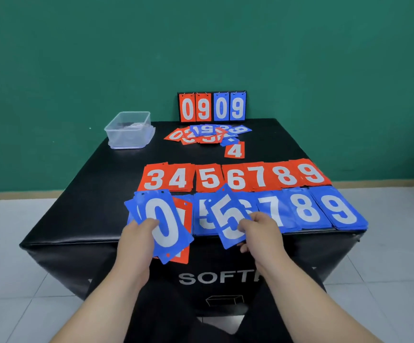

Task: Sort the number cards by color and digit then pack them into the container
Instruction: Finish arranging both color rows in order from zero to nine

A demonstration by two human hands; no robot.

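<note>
Left hand (141, 231) grips a fanned stack of cards (162, 226), blue 0 on top, a red card showing behind. Right hand (258, 230) pinches a tilted blue 5 card (225, 216) over the near row's 5 pile. On the black counter (89, 181): red row (233, 178) reading 3 to 9, blue row (307, 209) just in front of it. Behind them, a loose mixed pile (208, 133) and a single red 4 (235, 150). Clear container (126, 139) stands at the far left corner. Flip scoreboard (212, 106) at the back edge reads 0909.

Black padded block (89, 194) lettered "SOFT" is set on pale tiled floor (15, 243); flip scoreboard (212, 106) reading 0909 is stood at its far edge, backed by green wall (201, 45).
</note>
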